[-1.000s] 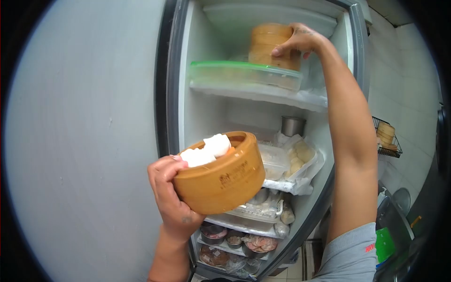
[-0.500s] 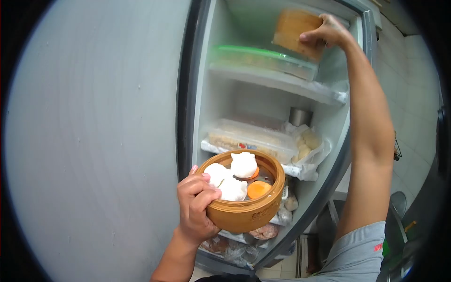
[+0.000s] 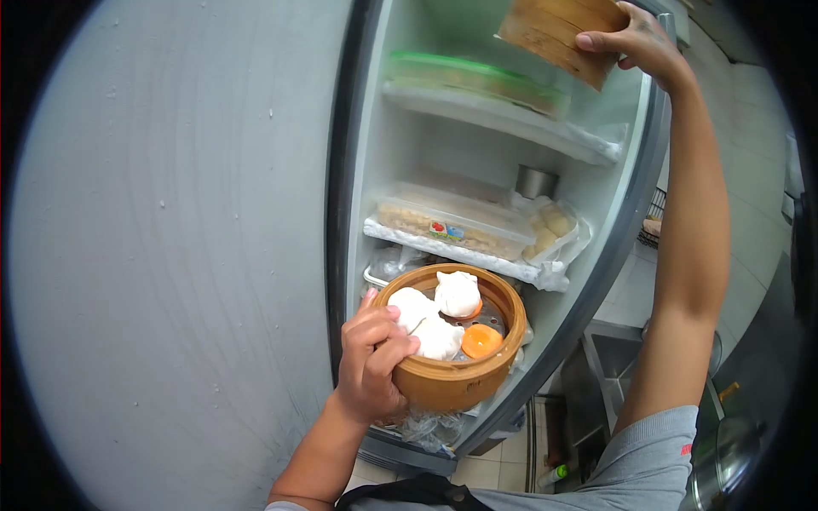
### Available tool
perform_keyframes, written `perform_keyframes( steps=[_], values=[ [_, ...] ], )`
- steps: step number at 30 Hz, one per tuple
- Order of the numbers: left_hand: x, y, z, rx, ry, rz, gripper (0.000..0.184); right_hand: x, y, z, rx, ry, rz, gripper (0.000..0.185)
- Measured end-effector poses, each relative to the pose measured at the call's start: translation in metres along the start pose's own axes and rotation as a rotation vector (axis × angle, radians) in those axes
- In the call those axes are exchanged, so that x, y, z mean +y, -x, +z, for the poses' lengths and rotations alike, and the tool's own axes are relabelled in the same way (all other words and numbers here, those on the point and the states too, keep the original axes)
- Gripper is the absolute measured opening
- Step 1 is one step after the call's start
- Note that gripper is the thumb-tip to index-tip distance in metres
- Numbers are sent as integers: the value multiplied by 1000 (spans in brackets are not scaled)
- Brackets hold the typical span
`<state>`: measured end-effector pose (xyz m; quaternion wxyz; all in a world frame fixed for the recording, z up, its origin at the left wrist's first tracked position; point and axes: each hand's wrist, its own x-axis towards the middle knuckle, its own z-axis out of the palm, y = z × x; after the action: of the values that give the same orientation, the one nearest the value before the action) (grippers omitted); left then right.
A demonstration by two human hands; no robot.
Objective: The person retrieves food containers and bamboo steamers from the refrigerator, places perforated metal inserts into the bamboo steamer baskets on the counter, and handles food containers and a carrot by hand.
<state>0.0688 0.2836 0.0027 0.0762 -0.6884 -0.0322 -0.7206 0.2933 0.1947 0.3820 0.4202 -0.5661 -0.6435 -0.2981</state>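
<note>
- At the left of the frame, a flat grey panel [image 3: 170, 213] is seen; bumps against it are best avoided by the left wrist.
- At lower centre, an open bamboo steamer basket [image 3: 460, 387] is gripped at its left wall by the left hand [image 3: 372, 353], the fingers curled over the rim.
- Inside it, three white buns [image 3: 439, 339] and a round orange slice [image 3: 481, 341] are borne on a perforated metal base [image 3: 494, 313]. With no lid fitted, the basket is best held level, and the buns, close to the fingertips, are best not pressed.
- Above, at centre, a clear plastic container [image 3: 452, 226] and a green-lidded container [image 3: 477, 77] are supported by frosted shelves [image 3: 477, 106]; these are best left unbrushed.
- At upper right, a second bamboo steamer [image 3: 558, 38], cut off by the frame's top edge, is held tilted by the right hand [image 3: 643, 47], thumb on its near face. Its contents cannot be told, so a firm grip and less tilt seem advised.
</note>
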Motion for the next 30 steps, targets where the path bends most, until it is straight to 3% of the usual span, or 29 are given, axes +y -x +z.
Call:
perform_keyframes(
  steps=[2, 4, 6, 8, 12, 14, 18, 23, 26, 30],
  values=[
    [-5, 4, 1, -33, -10, -24, 44, 4, 7, -8, -19, -29, 7, 74],
    [-11, 9, 6, -42, -1, -23, 45, 27, 13, -14, -104, 22, -130, 83],
    [-12, 9, 7, -58, 19, -32, 47, 23, 52, -4, 23, -119, -267, 77],
    [-15, 17, 10, -62, 21, -40, 47, 13, 98, 2, 96, 18, -282, 62],
    [-16, 27, 18, -90, 33, -52, 51, -4, 181, 23, 166, -74, -225, 83],
    [-14, 31, 22, -110, 46, -73, 52, 2, 207, 26, 134, 28, -386, 80],
    [-9, 42, 29, -124, 104, -118, 53, -7, 252, 34, 89, -38, -217, 72],
    [-9, 56, 34, -178, 117, -147, 52, -3, 251, 30, -21, -74, -165, 72],
    [-10, 57, 34, -179, 113, -148, 52, 7, 216, 24, 20, -18, -329, 76],
    [-8, 48, 26, -135, 114, -154, 50, 16, 147, 16, 118, 53, -341, 77]
  ],
)
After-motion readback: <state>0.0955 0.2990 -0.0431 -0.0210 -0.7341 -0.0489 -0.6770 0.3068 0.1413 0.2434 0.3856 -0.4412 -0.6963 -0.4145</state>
